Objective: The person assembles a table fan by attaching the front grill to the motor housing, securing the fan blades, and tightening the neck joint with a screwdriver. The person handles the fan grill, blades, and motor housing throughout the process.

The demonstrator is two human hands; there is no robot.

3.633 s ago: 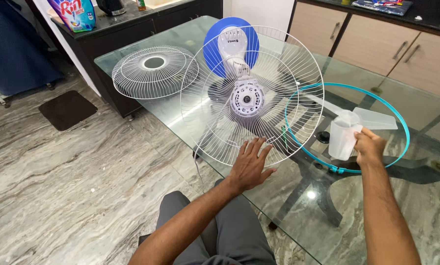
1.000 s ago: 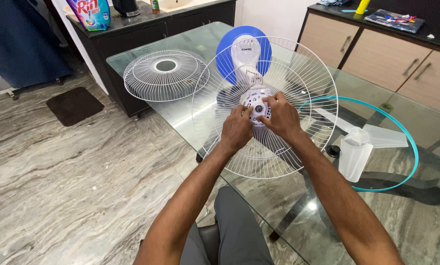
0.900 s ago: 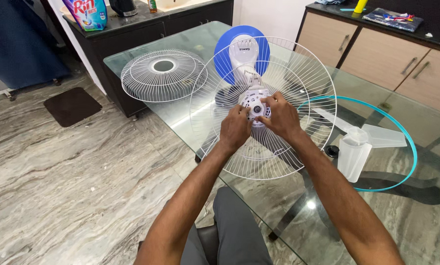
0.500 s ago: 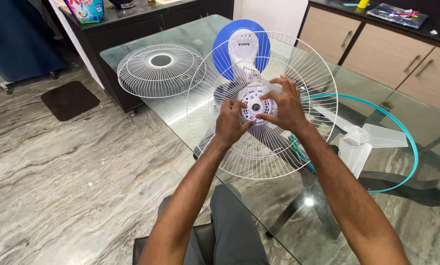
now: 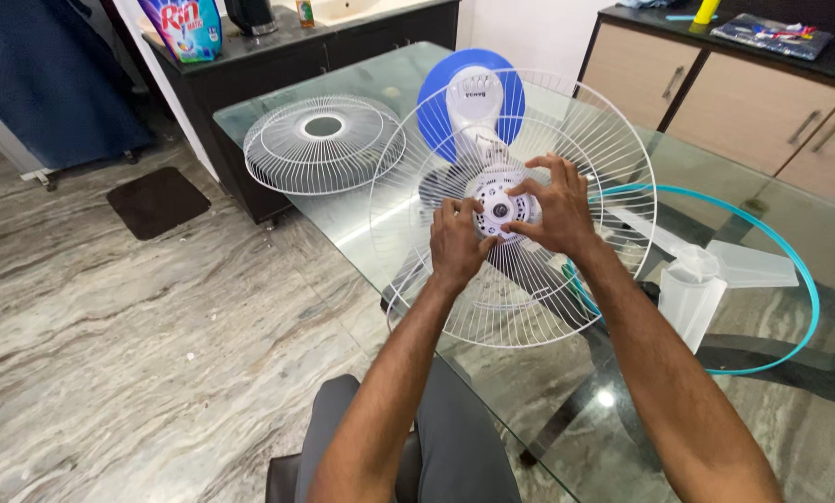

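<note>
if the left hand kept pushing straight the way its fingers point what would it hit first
Probably the white hub at the centre of the wire fan guard: the left hand has its fingertips at the hub's edge already.

A tall soft detergent pouch (image 5: 192, 28), blue and pink with white and yellow patches, stands upright at the left end of the dark worktop (image 5: 278, 42) along the far wall, its top cut off by the picture's edge. Further right on that worktop stands a small bottle (image 5: 305, 12) with what seems an orange and green label. On the white fan motor housing (image 5: 474, 93) sits a small dark printed mark.
</note>
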